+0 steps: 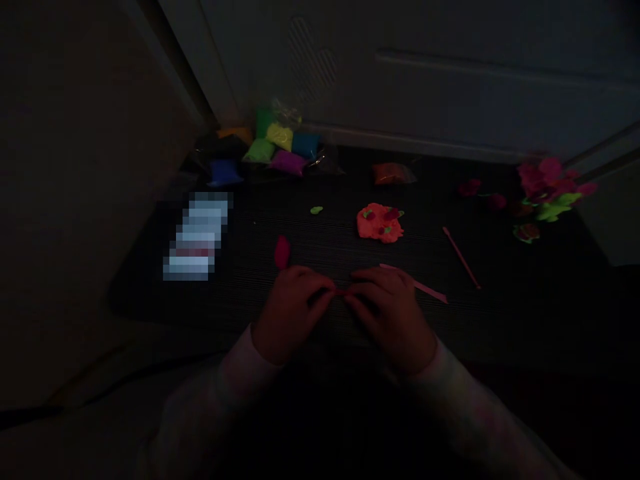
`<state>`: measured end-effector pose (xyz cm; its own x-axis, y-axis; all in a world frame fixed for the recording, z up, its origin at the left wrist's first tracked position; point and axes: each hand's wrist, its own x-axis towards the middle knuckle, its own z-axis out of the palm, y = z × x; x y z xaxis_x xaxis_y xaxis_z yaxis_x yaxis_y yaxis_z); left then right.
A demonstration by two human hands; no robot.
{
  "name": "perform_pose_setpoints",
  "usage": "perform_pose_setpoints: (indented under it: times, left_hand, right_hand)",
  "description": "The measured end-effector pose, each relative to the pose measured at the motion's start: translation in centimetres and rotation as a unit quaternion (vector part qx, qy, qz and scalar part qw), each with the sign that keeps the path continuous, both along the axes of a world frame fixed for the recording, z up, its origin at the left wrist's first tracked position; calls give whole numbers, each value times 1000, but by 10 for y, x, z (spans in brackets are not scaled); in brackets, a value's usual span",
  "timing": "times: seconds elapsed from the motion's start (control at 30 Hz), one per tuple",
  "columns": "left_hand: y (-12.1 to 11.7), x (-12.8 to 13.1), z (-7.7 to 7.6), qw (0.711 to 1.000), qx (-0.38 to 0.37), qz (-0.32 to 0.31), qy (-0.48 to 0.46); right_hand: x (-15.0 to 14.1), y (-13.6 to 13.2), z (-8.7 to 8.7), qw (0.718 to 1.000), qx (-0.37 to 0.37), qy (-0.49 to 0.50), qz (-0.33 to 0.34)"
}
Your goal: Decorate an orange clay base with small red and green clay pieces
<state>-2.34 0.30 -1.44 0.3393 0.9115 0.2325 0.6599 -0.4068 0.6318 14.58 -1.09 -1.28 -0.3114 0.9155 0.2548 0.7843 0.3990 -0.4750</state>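
Note:
Between the fingertips of both hands stretches a small piece of red modelling clay (341, 292), mostly hidden by the fingers. My left hand (295, 310) pinches one end of it, and my right hand (393, 313) pinches the other. Just beyond the left knuckles lies a pink-red clay lump (282, 252). Partly under my right hand is a flat pink modelling tool (431, 291). Ahead of that hand sits an orange clay slab (380, 224) with small red and green pieces on it. A little green clay bit (317, 210) rests to its left.
Several bags of coloured clay (280, 137) are heaped at the back left, and an orange bag (393, 174) lies apart. A lit phone (197, 237), blurred out, lies at left. On the right are a thin pink stick (461, 257) and pink flowers (547, 180). The room is dim.

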Motion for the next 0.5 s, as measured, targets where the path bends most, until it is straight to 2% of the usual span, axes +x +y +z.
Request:
perform_pose_setpoints:
  times: [0.13,0.27,0.4,0.5]
  left_hand:
    - [-2,1,8,991,-88,13,-103]
    - [-7,3,13,964,-186,33,-187]
    - [-11,5,16,939,-238,59,-241]
    - [-13,5,18,929,-256,70,-257]
  right_hand:
    - [5,-2,8,990,-79,113,-7]
    - [6,-7,17,958,-178,222,-42]
    - [7,-11,19,927,-244,270,-86]
    - [9,-12,20,921,-256,278,-95]
